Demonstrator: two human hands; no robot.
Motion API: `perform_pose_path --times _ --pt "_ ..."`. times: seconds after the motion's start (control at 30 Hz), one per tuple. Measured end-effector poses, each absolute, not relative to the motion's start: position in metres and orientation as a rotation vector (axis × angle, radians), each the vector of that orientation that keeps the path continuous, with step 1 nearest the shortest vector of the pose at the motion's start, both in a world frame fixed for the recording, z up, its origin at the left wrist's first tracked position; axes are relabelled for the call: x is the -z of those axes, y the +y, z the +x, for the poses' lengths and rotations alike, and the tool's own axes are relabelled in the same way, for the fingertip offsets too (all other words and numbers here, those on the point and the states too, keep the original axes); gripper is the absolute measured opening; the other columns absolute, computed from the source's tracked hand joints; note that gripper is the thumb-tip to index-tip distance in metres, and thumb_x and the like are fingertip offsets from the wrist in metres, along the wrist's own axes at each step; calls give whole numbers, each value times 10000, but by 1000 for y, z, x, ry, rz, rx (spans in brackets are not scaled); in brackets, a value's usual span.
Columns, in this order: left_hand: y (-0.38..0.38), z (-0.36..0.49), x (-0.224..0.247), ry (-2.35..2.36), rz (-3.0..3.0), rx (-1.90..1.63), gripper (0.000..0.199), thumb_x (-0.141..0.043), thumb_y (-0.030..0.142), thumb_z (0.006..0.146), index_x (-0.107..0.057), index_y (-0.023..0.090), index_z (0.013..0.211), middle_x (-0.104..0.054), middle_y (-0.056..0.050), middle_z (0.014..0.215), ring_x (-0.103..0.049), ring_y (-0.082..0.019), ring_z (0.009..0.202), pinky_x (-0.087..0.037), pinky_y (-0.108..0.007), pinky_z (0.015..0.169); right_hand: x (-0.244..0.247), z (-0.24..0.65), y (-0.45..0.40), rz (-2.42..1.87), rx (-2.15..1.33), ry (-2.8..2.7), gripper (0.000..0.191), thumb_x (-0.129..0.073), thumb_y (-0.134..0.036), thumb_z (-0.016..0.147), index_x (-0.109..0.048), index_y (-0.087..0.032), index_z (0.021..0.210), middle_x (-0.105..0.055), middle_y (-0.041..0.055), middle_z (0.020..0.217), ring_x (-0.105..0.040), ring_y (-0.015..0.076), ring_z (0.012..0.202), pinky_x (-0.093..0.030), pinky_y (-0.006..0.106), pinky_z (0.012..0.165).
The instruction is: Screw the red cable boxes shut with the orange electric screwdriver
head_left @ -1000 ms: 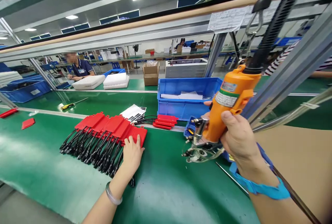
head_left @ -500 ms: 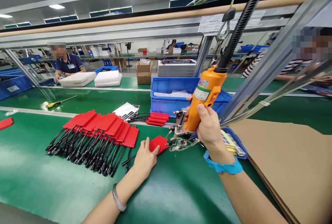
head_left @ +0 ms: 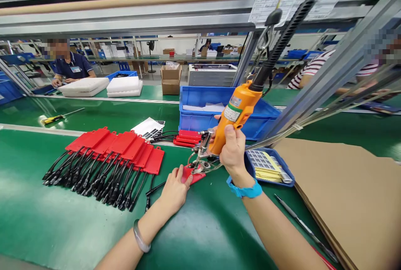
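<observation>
My right hand (head_left: pixel 232 149) is wrapped round an orange power driver (head_left: pixel 232 115) that hangs from a cable and leans down to the left. Its metal tip end is over a red plate (head_left: pixel 196 177) on the green bench (head_left: pixel 194 228). Fingers of my left hand (head_left: pixel 175 186) press on the left part of that plate, from which a black cable runs left. Left of it, several red plates (head_left: pixel 123 142) with black cables (head_left: pixel 94 178) lie overlapping in a row. More red plates (head_left: pixel 188 137) are stacked behind.
Behind stands a blue bin (head_left: pixel 200 119). On the right are a blue tray (head_left: pixel 290 184) of labels, a thin metal tool (head_left: pixel 300 220), cardboard (head_left: pixel 338 186) and a slanted metal post (head_left: pixel 313 74). A yellow screwdriver (head_left: pixel 54 119) lies back left. People sit across the bench.
My right hand has brought the driver left and down, so its tip end is now over the red plate. My left hand stays on the plate. The camera view has shifted slightly.
</observation>
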State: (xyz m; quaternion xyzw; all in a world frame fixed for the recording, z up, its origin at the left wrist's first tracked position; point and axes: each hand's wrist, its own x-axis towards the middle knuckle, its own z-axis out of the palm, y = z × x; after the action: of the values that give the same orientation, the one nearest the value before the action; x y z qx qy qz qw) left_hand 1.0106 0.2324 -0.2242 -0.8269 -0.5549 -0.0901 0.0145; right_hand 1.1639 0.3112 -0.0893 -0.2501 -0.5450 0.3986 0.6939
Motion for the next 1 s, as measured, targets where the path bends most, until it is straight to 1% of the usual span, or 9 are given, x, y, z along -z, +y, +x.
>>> perform_pose_path --times 0.2,0.33,0.4,0.57,0.63,0.73,0.8,0.9,1.0 --pt "232 1011 223 -1691 -2570 129 474 -443 159 875 -468 214 1345 -384 -226 1419 -427 -387 1220 -450 -499 878 95 1162 307 -587 -888 -1206 362 -518 -492 857 -604 -215 1074 -560 -44 607 -517 101 458 -444 222 426" --pt "232 1011 219 -1703 -2568 144 421 -421 234 906 -497 241 1320 -411 -188 1414 -464 -355 1194 -457 -476 882 92 1166 305 -631 -830 -1210 390 -494 -509 856 -619 -209 1072 -561 -35 608 -505 106 436 -444 233 407" --pt "233 1012 218 -1703 -2587 135 424 -423 250 904 -500 233 1320 -414 -201 1407 -477 -362 1183 -457 -479 884 87 1169 304 -648 -815 -1204 399 -489 -519 851 -624 -211 1067 -572 -26 625 -495 109 418 -433 240 376" --pt "236 1011 212 -1633 -2631 48 467 -425 203 878 -477 182 1341 -427 -240 1384 -451 -412 1205 -446 -513 877 76 1176 304 -607 -800 -1184 374 -497 -507 854 -642 -222 1047 -555 -28 605 -492 111 406 -432 241 357" --pt "238 1008 205 -1600 -2659 14 463 -412 207 882 -476 185 1340 -447 -236 1370 -484 -396 1170 -468 -482 836 75 1175 303 -602 -802 -1190 372 -503 -503 855 -645 -220 1049 -565 -26 607 -492 107 399 -423 234 348" --pt "243 1003 195 -1568 -2698 -35 429 -411 230 886 -515 202 1301 -514 -223 1308 -569 -352 1042 -493 -421 743 76 1170 302 -599 -807 -1188 370 -503 -506 856 -648 -217 1037 -567 -27 600 -491 104 399 -414 226 344" --pt "244 1002 191 -1549 -2711 -50 412 -430 236 880 -536 216 1278 -542 -212 1277 -589 -335 999 -493 -406 728 77 1167 301 -605 -808 -1188 372 -504 -510 856 -647 -214 1030 -569 -29 611 -484 97 399 -424 226 361" --pt "245 1003 191 -1544 -2711 -65 422 -465 235 868 -535 220 1283 -536 -217 1284 -571 -350 1043 -492 -406 742 80 1164 301 -620 -810 -1199 383 -503 -520 854 -636 -209 1035 -567 -33 621 -480 94 401 -447 233 390" --pt "243 1007 197 -1563 -2689 -51 446 -489 210 849 -529 184 1292 -495 -250 1319 -538 -385 1096 -495 -422 751 84 1163 301 -636 -815 -1217 390 -492 -515 861 -621 -202 1053 -551 -33 597 -512 113 435 -461 242 414"
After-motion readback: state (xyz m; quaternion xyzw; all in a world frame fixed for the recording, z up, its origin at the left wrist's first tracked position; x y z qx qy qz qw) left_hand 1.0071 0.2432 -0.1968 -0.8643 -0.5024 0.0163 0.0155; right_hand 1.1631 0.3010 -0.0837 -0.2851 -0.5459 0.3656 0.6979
